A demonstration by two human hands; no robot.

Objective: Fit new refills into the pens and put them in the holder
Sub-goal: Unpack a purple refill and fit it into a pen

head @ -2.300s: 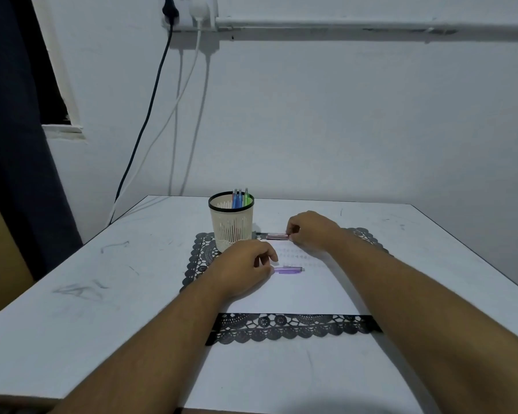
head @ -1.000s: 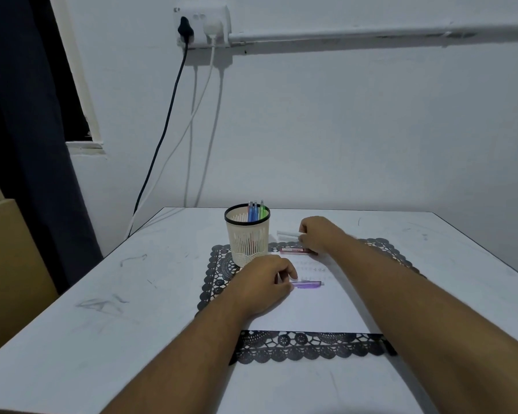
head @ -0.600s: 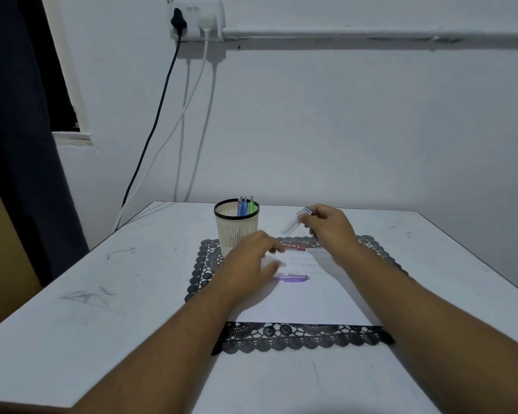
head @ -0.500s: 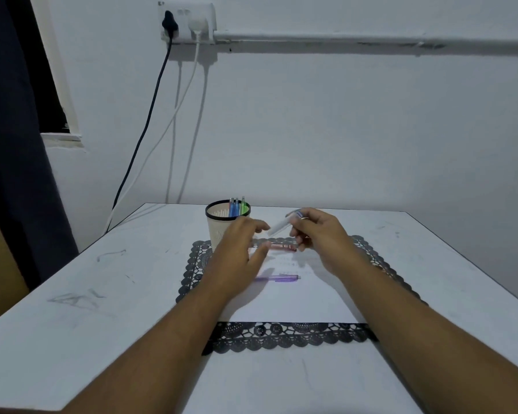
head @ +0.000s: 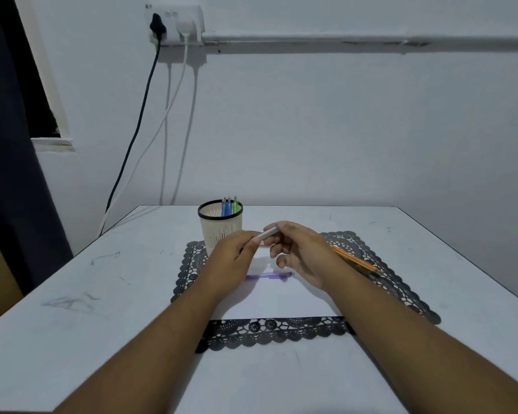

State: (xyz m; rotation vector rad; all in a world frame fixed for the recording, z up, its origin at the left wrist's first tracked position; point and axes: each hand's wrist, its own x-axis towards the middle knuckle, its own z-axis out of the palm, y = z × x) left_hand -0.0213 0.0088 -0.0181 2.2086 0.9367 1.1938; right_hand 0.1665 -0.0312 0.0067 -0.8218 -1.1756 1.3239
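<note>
Pens occupy three places in my remote view. One slim, pale cylindrical pen point(head: 266, 233) with a bluish end is raised above the mat, tilted up to the right, and spans the gap between both hands. My left hand point(head: 232, 258) pinches its lower end with curled fingertips; my right hand point(head: 299, 252) grips its upper end, fingers curled around the barrel. A translucent purple pen point(head: 269, 275) lies flat on the white sheet point(head: 281, 303), directly below the hands and apart from them.

Holder point(head: 220, 227): a round, cream, slotted plastic cup with a black rim, upright on the far left corner of the mat, just beyond the left hand. Blue and green pens point(head: 229, 206) stand upright inside it.

The black mat point(head: 395, 282) has a lacy, scalloped, perforated edge and lies on a smooth white table point(head: 102, 294) marked with faint scuffs. The white sheet covers the centre of the mat. Thin orange sticks point(head: 356, 261), possibly refills, lie on the mat beside the right wrist; I cannot tell exactly what they are.
</note>
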